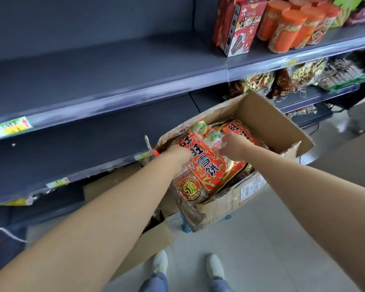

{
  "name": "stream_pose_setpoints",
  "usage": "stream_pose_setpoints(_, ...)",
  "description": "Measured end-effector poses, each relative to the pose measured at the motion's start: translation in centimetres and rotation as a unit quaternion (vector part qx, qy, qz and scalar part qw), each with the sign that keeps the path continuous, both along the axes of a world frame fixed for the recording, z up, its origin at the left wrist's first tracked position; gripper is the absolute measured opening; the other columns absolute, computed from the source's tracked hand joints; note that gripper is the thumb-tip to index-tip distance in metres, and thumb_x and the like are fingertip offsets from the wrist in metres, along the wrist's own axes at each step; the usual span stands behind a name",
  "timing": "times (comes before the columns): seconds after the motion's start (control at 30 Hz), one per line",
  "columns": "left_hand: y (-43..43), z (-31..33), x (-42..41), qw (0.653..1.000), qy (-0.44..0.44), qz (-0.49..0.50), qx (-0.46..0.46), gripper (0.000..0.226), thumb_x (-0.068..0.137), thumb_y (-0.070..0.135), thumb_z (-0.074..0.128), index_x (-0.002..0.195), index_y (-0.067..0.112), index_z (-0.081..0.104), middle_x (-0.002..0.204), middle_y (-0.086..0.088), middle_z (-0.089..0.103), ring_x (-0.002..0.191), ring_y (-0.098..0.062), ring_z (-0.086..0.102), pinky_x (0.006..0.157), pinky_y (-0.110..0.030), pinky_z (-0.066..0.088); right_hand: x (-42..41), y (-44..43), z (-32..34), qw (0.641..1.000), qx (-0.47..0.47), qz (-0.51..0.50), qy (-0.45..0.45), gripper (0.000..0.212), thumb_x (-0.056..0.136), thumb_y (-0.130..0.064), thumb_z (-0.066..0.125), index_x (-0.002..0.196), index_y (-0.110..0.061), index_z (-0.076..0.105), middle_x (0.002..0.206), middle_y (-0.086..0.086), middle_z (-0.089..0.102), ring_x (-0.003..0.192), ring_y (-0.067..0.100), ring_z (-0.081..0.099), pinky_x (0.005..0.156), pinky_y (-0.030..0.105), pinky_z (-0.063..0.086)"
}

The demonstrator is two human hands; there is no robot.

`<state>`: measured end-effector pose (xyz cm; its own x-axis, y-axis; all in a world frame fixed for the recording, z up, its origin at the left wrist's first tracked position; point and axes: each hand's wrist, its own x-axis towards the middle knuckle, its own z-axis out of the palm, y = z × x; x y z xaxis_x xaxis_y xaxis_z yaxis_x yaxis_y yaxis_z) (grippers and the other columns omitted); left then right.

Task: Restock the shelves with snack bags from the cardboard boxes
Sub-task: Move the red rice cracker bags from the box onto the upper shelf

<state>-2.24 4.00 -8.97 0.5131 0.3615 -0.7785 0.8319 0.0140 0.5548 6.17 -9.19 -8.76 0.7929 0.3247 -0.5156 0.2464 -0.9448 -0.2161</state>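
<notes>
Bare forearms reach from the bottom corners of the frame toward its centre, over two pale shoes (160,262) on a grey tiled floor (261,239). At centre stands an open box (261,114), flaps up, on a blue stool (185,225) whose edge shows below it. The box is full of red snack bags, and the top bag (207,165) lies flat, its printed face up. The left grip (178,153) is pushed down at that bag's left edge, against the box wall; its fingers are hidden, so I cannot tell whether it is clamped. The right grip (230,147) rests on the bag's upper right edge with fingers curled onto the wrapper.

A second box (154,241) sits on the floor just below and left of the first, partly behind the left forearm. Dark blue shelves (114,66) fill the left and upper frame, bare boards with a green and yellow tag (11,126) on a front rail. At upper right the top shelf carries a red carton (240,26) and orange canisters (287,28); gold and red packets (303,74) crowd the shelf beneath.
</notes>
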Motion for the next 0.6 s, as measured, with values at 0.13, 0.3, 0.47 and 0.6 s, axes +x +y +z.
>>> stream_pose_setpoints(0.13,-1.5,-0.9,1.0,0.999,0.016,0.019,0.044,0.032,0.09,0.008,0.059,0.119,0.004,0.048,0.09,-0.009,0.054,0.074,-0.022,0.055,0.053,-0.024,0.048,1.6,-0.1,-1.9,0.999,-0.007,0.017,0.038,0.05,0.093,-0.028,0.057,0.135,-0.006,0.043,0.126,0.012,0.057,0.11,0.027,0.058,0.086,0.032,0.051)
stream_pose_setpoints(0.3,-1.7,-2.3,1.4,0.99,0.034,0.082,0.108,0.039,0.091,0.013,0.055,0.127,0.001,0.052,0.125,-0.016,0.057,0.111,-0.032,0.059,0.081,-0.033,0.048,3.0,0.4,-4.1,0.997,-0.008,0.027,0.078,0.062,0.093,-0.036,0.057,0.139,-0.002,0.035,0.123,0.016,0.057,0.107,0.027,0.061,0.079,0.03,0.051)
stream_pose_setpoints(0.47,-1.2,-2.1,1.4,0.992,0.049,0.091,0.077,0.005,0.092,0.005,0.054,0.095,0.005,0.051,0.073,-0.007,0.047,0.067,-0.015,0.052,0.075,-0.021,0.053,3.7,0.8,-5.5,0.996,0.018,-0.023,0.08,0.09,0.08,-0.05,0.068,0.147,-0.009,0.023,0.136,0.015,0.046,0.119,0.033,0.053,0.097,0.044,0.049)
stream_pose_setpoints(0.6,-2.0,-1.8,1.3,0.994,0.049,0.085,0.045,0.012,0.09,0.0,0.056,0.079,0.003,0.052,0.066,-0.004,0.043,0.055,-0.012,0.041,0.054,-0.021,0.04,4.5,0.6,-5.8,0.992,0.05,-0.065,0.097,0.093,0.077,-0.048,0.073,0.146,-0.007,0.025,0.131,0.015,0.051,0.117,0.031,0.053,0.097,0.042,0.049)
